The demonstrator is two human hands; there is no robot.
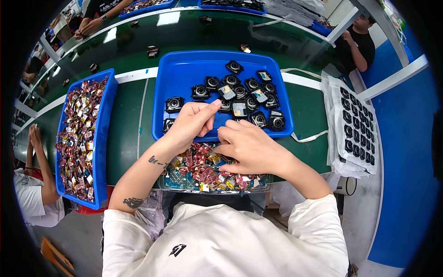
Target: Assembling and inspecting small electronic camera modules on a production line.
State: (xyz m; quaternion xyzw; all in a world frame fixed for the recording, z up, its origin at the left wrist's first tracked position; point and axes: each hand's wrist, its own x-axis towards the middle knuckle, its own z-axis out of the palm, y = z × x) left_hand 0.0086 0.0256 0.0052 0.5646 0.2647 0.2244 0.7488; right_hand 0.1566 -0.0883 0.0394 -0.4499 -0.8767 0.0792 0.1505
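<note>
Reaching splayed into red parts [203, 171] near the surface's [125, 131] front edge, the right hand [249, 147] flanks a tightly curled left hand [193, 121].

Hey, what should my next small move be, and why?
Probably pinch one part from the pile with your right hand: it reaches over that pile, thumb and forefinger apart, while your left hand is above the wide blue tray.

wearer's hands [194, 121] [249, 144]: two | near blue trays [184, 69] [104, 120]: two | clear tray [173, 179]: one | trayed black modules [200, 92]: roughly eighteen showed | small parts [207, 174]: were uncountable
</note>
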